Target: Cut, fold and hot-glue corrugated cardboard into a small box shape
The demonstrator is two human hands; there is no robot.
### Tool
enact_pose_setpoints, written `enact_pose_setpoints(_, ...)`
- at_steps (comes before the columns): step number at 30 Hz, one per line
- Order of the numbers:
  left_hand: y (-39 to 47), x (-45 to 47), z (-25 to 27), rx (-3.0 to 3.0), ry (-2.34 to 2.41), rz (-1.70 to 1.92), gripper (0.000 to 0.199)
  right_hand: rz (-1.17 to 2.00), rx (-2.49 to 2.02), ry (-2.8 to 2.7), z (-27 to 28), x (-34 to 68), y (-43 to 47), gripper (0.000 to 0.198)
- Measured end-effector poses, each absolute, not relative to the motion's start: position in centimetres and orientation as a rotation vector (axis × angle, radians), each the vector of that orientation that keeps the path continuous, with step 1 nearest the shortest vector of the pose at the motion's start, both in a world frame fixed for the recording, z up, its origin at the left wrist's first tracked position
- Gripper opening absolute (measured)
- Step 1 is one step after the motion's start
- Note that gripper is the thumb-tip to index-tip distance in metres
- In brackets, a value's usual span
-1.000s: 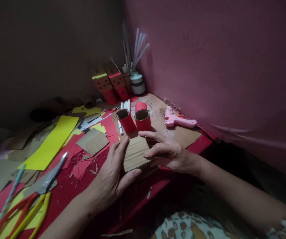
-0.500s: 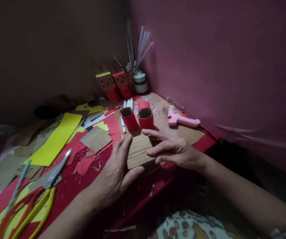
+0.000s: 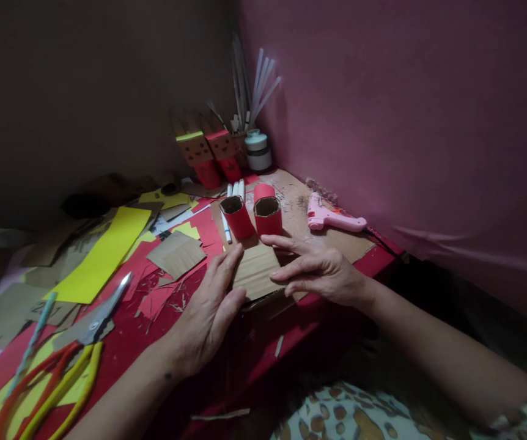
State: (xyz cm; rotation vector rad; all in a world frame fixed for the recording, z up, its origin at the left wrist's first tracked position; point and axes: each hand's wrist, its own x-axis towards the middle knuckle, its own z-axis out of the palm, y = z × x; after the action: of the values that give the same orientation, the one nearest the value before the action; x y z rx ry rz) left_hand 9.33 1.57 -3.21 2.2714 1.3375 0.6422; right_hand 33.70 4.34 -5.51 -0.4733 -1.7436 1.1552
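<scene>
Between my two hands is a small box-like piece of corrugated cardboard [image 3: 257, 269], its ridged face up, near the table's front edge. My left hand [image 3: 211, 305] presses along its left side, fingertips at the far left corner and thumb by the near left corner. My right hand [image 3: 316, 269] is on its right side, the index finger reaching to the far right corner and the other fingertips against the right edge. Just beyond stand two red paper-covered cardboard tubes, a left tube [image 3: 240, 219] and a right tube [image 3: 268, 215], with open tops.
At left lie scissors [image 3: 92, 333], a yellow paper strip [image 3: 103, 256], a cardboard square [image 3: 177, 253] and scraps. A pink glue gun [image 3: 334, 217] lies right. Behind are white markers [image 3: 236, 188], decorated red holders [image 3: 206, 174], a jar [image 3: 258, 151] and glue sticks [image 3: 263, 79].
My left thumb has drawn back leftward from the near edge of the cardboard box. The box's top face looks slightly flatter. My right hand has barely moved.
</scene>
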Motion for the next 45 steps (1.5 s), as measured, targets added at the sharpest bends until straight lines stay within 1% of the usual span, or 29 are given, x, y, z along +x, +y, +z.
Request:
enact_pose_setpoints(5,2.3,8.8,-3.3,2.286,1.232,0.701,0.05,1.139,-0.48,-1.734,-5.5,33.6,4.3,0.035)
enact_pose_setpoints(7,2.4,8.4,-3.2,2.287,1.203,0.685,0.051,1.138,-0.484,-1.731,-5.6,33.6,4.3,0.035)
enact_pose_setpoints(9,2.4,8.2,-3.0,2.301,1.16,0.62,0.061,1.139,-0.488,-1.727,-5.6,33.5,4.3,0.034)
enact_pose_setpoints(12,2.4,8.0,-2.6,2.369,1.111,0.478,0.086,1.142,-0.496,-1.724,-5.5,33.5,4.3,0.033)
enact_pose_setpoints(14,2.4,8.3,-2.4,2.414,1.124,0.424,0.091,1.137,-0.504,-1.727,-5.5,33.5,4.3,0.032)
enact_pose_setpoints(16,2.3,8.7,-2.4,2.449,1.149,0.43,0.089,1.132,-0.507,-1.729,-5.4,33.5,4.3,0.032)
enact_pose_setpoints(21,2.0,9.6,-2.7,2.517,1.218,0.503,0.073,1.153,-0.485,-1.728,-5.6,33.5,4.3,0.031)
enact_pose_setpoints(40,2.1,8.6,-3.3,2.473,1.236,0.439,0.069,1.132,-0.503,-1.744,-5.6,33.6,4.3,0.033)
enact_pose_setpoints(45,2.5,8.4,-2.2,2.465,1.202,0.45,0.061,1.134,-0.498,-1.746,-5.6,33.6,4.3,0.032)
